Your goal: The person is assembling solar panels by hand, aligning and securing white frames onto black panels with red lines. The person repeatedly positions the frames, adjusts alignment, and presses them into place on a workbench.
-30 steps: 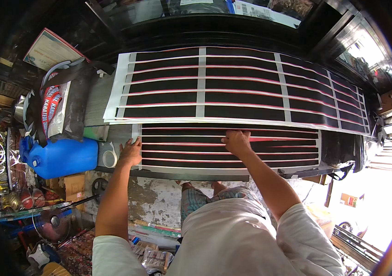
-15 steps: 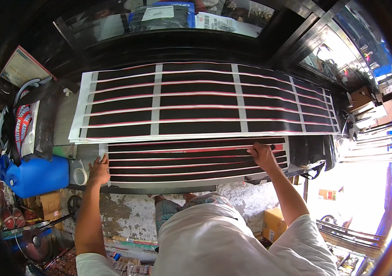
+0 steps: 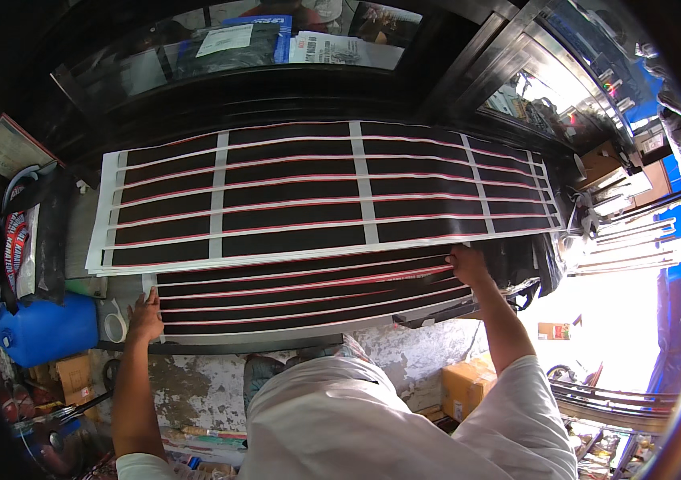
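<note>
Grey bench point(image 3: 126, 290) before dark glazed cabinet point(image 3: 252, 90), bearing black strips point(image 3: 300, 294) lengthwise left to right, left hand point(image 3: 146, 318) fingers extended at one end, right hand point(image 3: 468, 265) grasping the other.

From far off, I have the left arm point(image 3: 133, 392) stretched out ahead, and the left hand point(image 3: 147, 318) has its fingers point(image 3: 151, 299) pointing forward. The right arm point(image 3: 503, 326) slants inward, and the right hand point(image 3: 467, 265) is curled.

The grey surface point(image 3: 84, 216) is long. A big black sheet with pale lines point(image 3: 292, 196) lies at the back. Black strips point(image 3: 276, 306) and a white tape roll point(image 3: 114, 312) lie nearer the front.
</note>
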Action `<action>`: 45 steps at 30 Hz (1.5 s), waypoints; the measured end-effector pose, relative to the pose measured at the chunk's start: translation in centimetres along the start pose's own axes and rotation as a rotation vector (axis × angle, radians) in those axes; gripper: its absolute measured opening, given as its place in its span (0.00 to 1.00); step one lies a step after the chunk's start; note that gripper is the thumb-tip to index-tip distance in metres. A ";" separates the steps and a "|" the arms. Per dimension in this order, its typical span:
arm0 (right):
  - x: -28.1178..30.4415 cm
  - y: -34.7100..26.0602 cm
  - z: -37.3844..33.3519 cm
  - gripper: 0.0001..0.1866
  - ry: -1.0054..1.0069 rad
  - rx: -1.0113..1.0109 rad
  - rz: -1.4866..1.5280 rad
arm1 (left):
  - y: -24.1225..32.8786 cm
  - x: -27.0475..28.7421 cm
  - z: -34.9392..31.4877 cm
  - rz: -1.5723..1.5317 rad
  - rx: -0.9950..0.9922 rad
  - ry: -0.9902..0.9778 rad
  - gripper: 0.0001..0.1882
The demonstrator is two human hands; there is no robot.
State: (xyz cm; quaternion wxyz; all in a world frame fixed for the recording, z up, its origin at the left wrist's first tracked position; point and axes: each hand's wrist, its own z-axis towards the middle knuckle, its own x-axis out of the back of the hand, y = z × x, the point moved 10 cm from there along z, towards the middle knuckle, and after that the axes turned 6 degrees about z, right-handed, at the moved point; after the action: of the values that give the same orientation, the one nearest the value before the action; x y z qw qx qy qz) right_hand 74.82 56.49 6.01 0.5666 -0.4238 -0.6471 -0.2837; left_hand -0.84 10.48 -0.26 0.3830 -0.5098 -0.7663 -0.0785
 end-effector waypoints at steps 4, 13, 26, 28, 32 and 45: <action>-1.8 1.8 1.0 0.15 -0.043 -0.115 -0.143 | -0.5 -0.3 -0.1 -0.021 0.022 0.010 0.36; -3.2 1.9 1.6 0.16 -0.026 -0.199 -0.229 | -0.4 -0.1 -1.1 -0.023 0.055 0.034 0.39; -7.9 7.3 2.8 0.14 -0.193 -0.164 -0.274 | -0.5 -0.6 -0.7 -0.085 0.054 0.024 0.39; -7.4 7.4 2.9 0.15 -0.174 -0.216 -0.174 | -0.7 -0.5 -1.0 -0.038 0.048 0.009 0.40; -7.8 8.6 2.8 0.16 -0.131 -0.175 -0.209 | -0.6 -1.0 -0.1 -0.015 0.039 0.026 0.41; -4.3 10.5 -0.7 0.20 0.414 -0.167 -0.121 | 0.1 -0.6 0.6 0.008 0.010 0.034 0.37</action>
State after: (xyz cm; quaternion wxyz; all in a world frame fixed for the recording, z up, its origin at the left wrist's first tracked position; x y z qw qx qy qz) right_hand 84.35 59.94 0.80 0.6322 -0.3622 -0.5159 -0.4505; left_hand -0.92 10.39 -1.11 0.3988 -0.5095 -0.7581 -0.0816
